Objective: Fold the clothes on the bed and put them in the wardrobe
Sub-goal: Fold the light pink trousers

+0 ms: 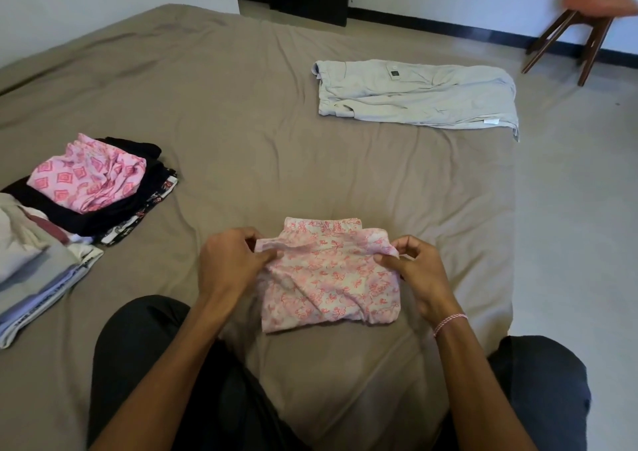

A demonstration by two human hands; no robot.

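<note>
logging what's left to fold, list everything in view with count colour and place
floral garment: one, white with pink print, partly folded, near edge of bed
trousers: one, pale beige, laid flat, far right of bed
folded stack: one, pink patterned piece on black ones, left of bed
second stack: one, white, grey, pale blue, far left edge
bed: one, taupe sheet
chair: one, orange seat, dark wooden legs, floor, top right
bracelet: one, pink and white, right wrist
left hand: pinches garment's upper left edge
right hand: pinches its upper right edge
</note>
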